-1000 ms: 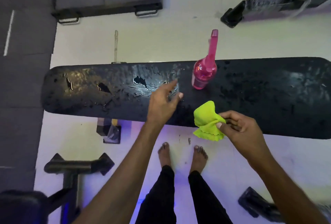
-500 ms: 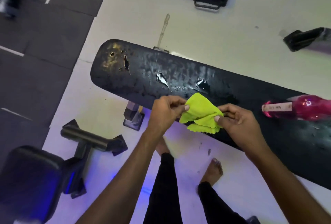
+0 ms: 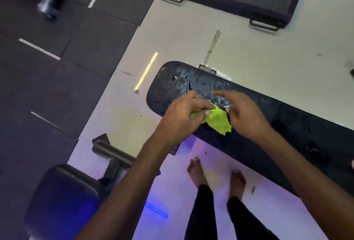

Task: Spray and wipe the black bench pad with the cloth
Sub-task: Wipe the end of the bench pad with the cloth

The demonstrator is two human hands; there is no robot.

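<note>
Long black padded bench pad [image 3: 268, 117], wet-beaded: long axis from 10 to 4 o'clock. Crumpled lime-green microfibre cloth [image 3: 219, 119]: on near edge, toward 10 o'clock end. Left hand [image 3: 183, 119]: pinching cloth, nearer. Right hand [image 3: 243, 115]: released, fingers spread, just beside cloth at 3 o'clock. Unwiped length toward 4 o'clock.

Both arms are bare all the way up to the frame edge, no sleeves, no watch or bands on the wrists that I can spot. The left hand [image 3: 183, 117] and right hand [image 3: 247, 117] have no rings showing, short nails. Below the black bench pad [image 3: 287, 124] on the near side: black trousers [image 3: 203, 216] ending at the ankle, and bare feet [image 3: 197, 172], no shoes.
</note>
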